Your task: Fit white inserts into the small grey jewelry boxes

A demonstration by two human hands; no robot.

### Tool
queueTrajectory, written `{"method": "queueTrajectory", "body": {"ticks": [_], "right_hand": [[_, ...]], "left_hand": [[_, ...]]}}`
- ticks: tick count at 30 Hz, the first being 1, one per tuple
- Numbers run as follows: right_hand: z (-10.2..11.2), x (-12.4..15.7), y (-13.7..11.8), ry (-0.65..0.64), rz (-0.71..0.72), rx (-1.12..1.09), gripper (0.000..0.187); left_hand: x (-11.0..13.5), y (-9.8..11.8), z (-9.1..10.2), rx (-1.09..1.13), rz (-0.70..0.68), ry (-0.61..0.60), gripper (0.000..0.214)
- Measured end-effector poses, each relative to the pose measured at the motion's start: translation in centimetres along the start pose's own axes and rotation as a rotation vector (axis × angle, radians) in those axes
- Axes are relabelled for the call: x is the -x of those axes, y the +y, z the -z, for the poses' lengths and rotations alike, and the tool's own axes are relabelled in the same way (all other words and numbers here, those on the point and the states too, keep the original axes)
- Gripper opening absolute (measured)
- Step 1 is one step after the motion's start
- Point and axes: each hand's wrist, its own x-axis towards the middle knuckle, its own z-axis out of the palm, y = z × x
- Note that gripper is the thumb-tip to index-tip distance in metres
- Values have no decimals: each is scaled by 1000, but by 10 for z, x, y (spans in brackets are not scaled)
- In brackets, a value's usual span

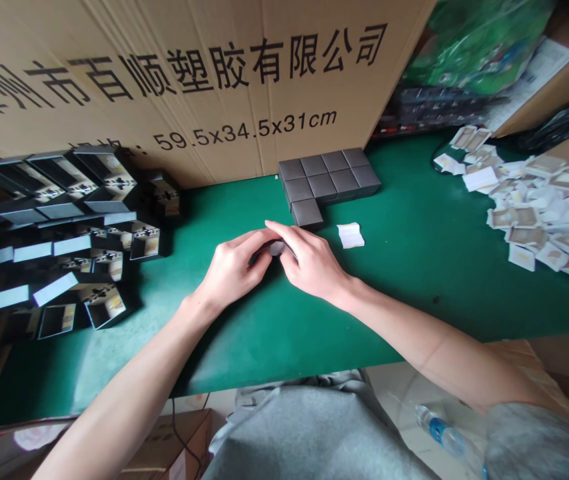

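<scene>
At the far left of the green table (414, 280), open dark boxes (64, 220) lie heaped, with pale flaps showing. Toward the middle, your left hand (232, 267) curls its fingers around a small dark box (275, 248), which is mostly hidden between both hands. Your right hand (312, 263) grips its other end, index finger stretched over the top. Just behind your right hand sits a block of closed grey boxes (329, 177), with a white packet (350, 235) near it. At the far right, loose white packets (539, 207) lie piled.
</scene>
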Motion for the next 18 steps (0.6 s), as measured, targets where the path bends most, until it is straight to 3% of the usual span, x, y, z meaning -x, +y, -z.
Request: {"method": "queueTrajectory", "body": {"ticks": [18], "right_hand": [[0, 0, -1, 0, -16, 28, 48]], "left_hand": [[2, -1, -1, -22, 40, -1, 36]]}}
